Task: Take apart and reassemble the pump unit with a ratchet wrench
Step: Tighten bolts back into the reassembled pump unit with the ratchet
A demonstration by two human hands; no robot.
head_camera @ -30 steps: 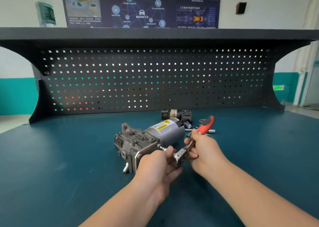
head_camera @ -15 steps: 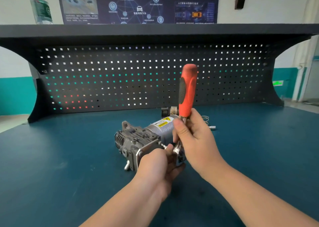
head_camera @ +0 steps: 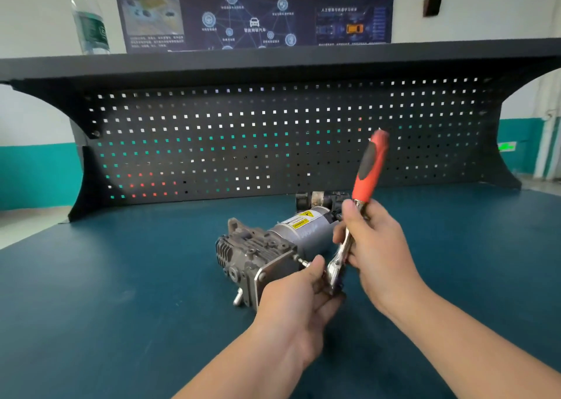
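Tilted further right than a moment ago, the ratchet wrench (head_camera: 362, 204) stands near-upright. Pump unit (head_camera: 267, 253) lies mid-bench (head_camera: 121, 277); left hand (head_camera: 303, 295) pinches the wrench head, right hand (head_camera: 373, 247) grips its shank.

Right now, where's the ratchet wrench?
In the head view the ratchet wrench is right of centre, gripped by the right hand, red handle tilted up; the left hand holds its head beside the pump unit.

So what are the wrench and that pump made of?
Wrench: shank looks like polished steel, bright and reflective; handle seems red plastic with a matte black, probably rubber, inset. Pump: finned end looks like dull grey cast metal; its cylinder is smoother, satin metal.
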